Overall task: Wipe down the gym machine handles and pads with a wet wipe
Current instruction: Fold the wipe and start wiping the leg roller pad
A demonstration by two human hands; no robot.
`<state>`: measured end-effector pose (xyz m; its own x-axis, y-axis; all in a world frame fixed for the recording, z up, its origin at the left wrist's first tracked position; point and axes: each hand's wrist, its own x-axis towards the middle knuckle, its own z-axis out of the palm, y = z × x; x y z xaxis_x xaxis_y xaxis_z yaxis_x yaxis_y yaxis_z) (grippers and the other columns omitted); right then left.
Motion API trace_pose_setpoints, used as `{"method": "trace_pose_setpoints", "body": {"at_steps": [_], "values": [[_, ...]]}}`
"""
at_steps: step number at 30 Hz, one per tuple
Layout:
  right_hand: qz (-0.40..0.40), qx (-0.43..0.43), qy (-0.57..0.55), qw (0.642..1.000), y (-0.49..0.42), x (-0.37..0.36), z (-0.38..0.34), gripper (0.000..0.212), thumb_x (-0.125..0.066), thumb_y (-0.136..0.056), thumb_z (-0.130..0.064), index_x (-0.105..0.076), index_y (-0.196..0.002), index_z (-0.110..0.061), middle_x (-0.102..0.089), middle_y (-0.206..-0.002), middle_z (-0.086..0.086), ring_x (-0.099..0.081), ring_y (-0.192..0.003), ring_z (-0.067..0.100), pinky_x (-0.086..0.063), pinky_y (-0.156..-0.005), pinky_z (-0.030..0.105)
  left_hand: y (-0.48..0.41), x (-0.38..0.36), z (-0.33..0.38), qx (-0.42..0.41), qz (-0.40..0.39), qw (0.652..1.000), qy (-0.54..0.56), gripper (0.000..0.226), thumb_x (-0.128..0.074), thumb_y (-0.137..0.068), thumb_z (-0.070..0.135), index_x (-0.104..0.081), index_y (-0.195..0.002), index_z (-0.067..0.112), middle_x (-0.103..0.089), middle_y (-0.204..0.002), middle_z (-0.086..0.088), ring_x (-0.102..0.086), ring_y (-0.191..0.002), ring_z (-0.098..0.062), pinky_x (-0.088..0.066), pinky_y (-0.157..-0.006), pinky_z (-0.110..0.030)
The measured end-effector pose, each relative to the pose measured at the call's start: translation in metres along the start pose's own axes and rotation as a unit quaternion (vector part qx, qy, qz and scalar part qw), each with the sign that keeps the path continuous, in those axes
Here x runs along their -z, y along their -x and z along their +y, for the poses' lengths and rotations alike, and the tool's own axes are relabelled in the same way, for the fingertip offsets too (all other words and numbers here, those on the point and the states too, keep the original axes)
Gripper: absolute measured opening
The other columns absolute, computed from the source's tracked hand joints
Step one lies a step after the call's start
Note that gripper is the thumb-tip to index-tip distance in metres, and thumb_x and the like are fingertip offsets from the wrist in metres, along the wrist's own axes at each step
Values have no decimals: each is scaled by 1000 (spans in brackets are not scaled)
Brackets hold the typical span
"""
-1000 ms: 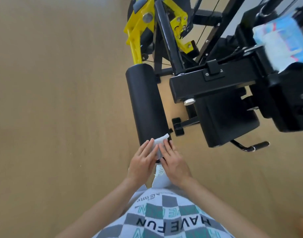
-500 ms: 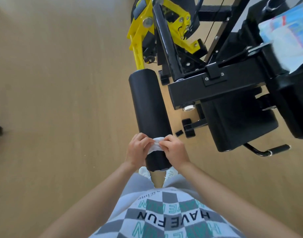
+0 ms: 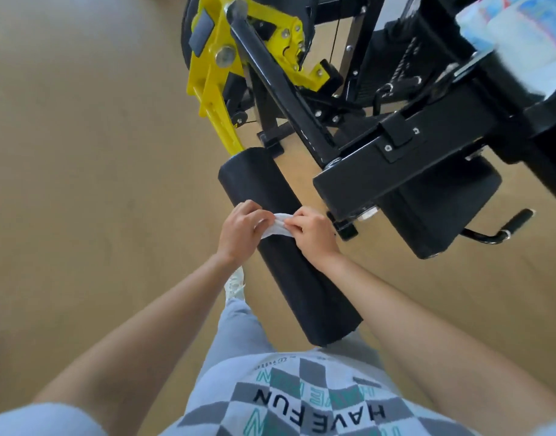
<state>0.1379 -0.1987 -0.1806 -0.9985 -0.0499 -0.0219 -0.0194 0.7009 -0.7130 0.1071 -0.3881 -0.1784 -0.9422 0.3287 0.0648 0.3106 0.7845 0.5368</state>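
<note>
A long black roller pad (image 3: 298, 287) of the gym machine runs from the yellow lever arm (image 3: 212, 99) down toward me. Over its upper half, a bunched white wet wipe (image 3: 278, 228) is stretched between my two hands. My left hand (image 3: 240, 232) pinches the wipe's left end with curled fingers. My right hand (image 3: 314, 234) pinches its right end. Both hands sit just above the pad's top surface. A black grip handle (image 3: 503, 229) sticks out at the right, below the black seat block (image 3: 434, 212).
The machine's black frame (image 3: 396, 158) and cables fill the upper right. A blue and white pack of wipes (image 3: 522, 36) lies on the machine at the top right. Tan floor (image 3: 81, 184) spreads to the left. My white shoe (image 3: 234, 284) shows beside the pad.
My hands lifted from the pad's near end and moved up along it, fingers curling to pinch the wipe between them. The view moved closer over the machine.
</note>
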Motion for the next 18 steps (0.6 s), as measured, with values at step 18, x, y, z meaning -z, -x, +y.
{"method": "trace_pose_setpoints", "body": {"at_steps": [18], "values": [[184, -263, 33, 946, 11, -41, -78, 19, -77, -86, -4, -78, -104, -10, -66, -90, 5, -61, -79, 15, -49, -69, 17, -59, 21, -52, -270, -166, 942, 107, 12, -70, -95, 13, -80, -101, 13, -63, -90, -3, -61, -81, -23, -52, -69, -33]]}}
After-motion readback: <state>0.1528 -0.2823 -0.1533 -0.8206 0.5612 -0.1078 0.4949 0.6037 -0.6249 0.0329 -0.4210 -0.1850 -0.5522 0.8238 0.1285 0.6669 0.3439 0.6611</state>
